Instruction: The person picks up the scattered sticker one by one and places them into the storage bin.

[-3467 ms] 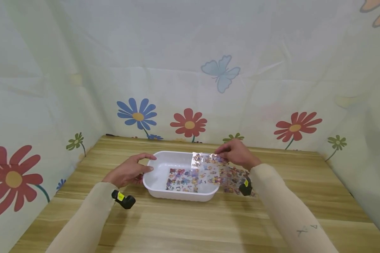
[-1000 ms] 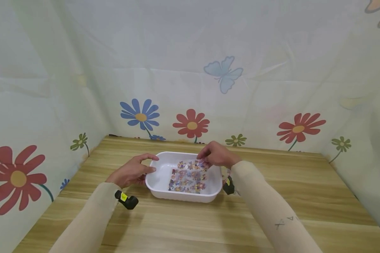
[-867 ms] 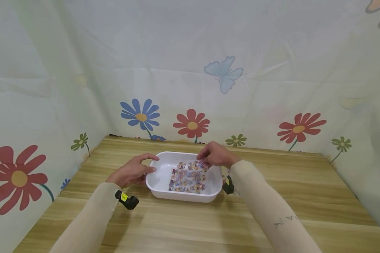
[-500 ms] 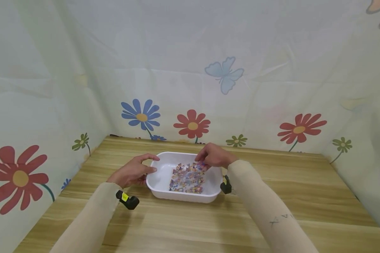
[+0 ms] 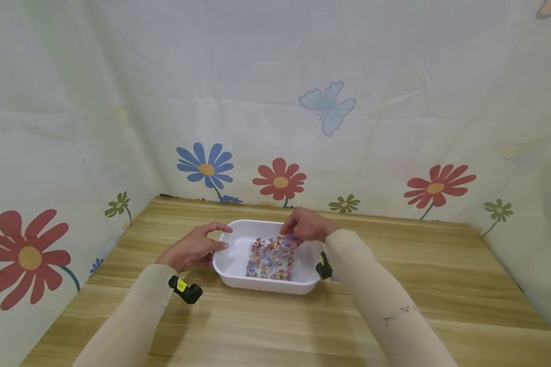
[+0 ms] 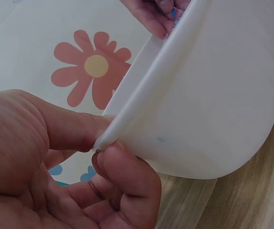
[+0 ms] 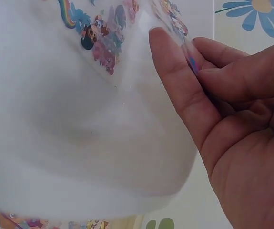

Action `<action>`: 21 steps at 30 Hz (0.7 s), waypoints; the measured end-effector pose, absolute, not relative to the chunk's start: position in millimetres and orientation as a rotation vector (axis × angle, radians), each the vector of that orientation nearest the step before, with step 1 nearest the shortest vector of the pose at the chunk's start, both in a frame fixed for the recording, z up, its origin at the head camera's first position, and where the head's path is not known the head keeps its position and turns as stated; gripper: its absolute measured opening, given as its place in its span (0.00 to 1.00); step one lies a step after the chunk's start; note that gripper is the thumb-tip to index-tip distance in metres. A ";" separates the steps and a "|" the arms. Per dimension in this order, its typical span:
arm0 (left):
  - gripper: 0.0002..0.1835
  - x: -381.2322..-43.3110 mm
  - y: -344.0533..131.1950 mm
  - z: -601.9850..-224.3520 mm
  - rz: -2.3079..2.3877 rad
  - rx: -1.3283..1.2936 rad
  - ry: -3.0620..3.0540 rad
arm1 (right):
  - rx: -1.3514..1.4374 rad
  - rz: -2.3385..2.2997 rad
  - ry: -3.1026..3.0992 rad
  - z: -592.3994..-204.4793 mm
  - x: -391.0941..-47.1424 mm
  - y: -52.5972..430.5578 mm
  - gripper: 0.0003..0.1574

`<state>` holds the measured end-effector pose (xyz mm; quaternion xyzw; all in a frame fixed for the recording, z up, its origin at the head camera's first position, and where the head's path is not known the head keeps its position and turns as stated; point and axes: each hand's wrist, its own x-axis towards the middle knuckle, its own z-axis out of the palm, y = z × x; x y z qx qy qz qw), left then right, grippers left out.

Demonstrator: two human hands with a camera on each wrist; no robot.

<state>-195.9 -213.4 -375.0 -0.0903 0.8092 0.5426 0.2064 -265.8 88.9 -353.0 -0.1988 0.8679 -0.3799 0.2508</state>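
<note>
In the head view a white plastic basin (image 5: 266, 286) sits on the table. My left hand (image 5: 190, 248) pinches its left rim between thumb and fingers, as the left wrist view also shows. Inside the basin lies a clear sticker sheet (image 5: 270, 261) printed with small cartoon figures. A corner of this sheet is pinched by my right hand (image 5: 306, 225), which reaches over the basin's far right part. In the right wrist view the thumb and fingers hold the sheet's raised edge (image 7: 177, 21). Whether several sheets overlap in the basin I cannot tell for sure.
More printed sheet (image 7: 22, 220) shows outside the basin at the bottom of the right wrist view; my right forearm mostly hides that spot in the head view. The wooden table (image 5: 239, 331) ends at a flower-printed cloth (image 5: 376, 168) behind and at both sides.
My right hand has brought the sticker sheet from over the basin's right side leftward and down into it, onto the sheet lying there. The left hand has kept its grip on the rim.
</note>
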 end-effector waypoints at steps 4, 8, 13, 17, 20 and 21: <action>0.26 -195.6 -214.1 -374.4 1.513 -0.250 2.253 | -0.546 -1.005 2.360 -351.5 -266.6 86.7 0.18; 0.26 -196.0 -214.4 -374.8 1.512 -0.252 2.258 | -0.543 -0.965 2.363 -349.1 -267.2 84.3 0.18; 0.26 -196.3 -214.4 -375.1 1.508 -0.252 2.262 | -0.514 -0.927 2.351 -345.9 -268.2 81.6 0.18; 0.26 -196.3 -214.7 -375.6 1.508 -0.249 2.261 | -0.503 -0.892 2.353 -344.1 -267.8 79.4 0.18; 0.26 -196.6 -215.0 -376.2 1.507 -0.250 2.262 | -0.522 -0.857 2.366 -343.0 -266.8 77.9 0.18; 0.26 -196.7 -215.1 -376.3 1.506 -0.250 2.262 | -0.529 -0.852 2.369 -343.1 -266.7 77.5 0.18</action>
